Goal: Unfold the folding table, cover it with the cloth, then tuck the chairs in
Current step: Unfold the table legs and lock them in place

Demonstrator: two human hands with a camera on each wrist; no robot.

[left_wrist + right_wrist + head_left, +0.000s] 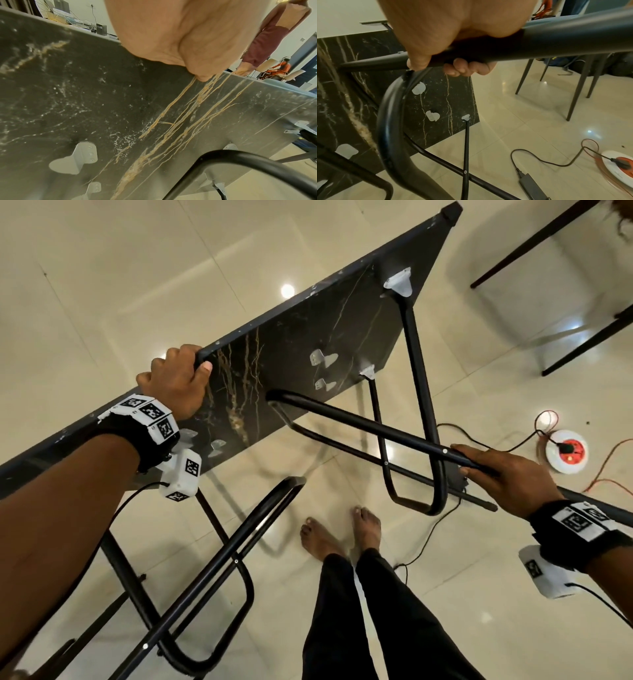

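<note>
The table (308, 344) stands tilted on edge on the floor (102, 268), underside facing the person. The left hand (178, 381) grips its upper edge; the right hand (507, 474) is curled round a black leg tube (359, 422). No writing is readable.

Folding table on its edge, legs part-open

The folding table (308, 344) stands tilted on its long edge on the floor, its black marble-patterned underside with gold veins and grey metal brackets (322, 359) facing the person. Black tube legs (421, 405) are swung out from the underside, crossing each other. Dark chair legs (534, 244) stand well apart at the upper right.
</note>
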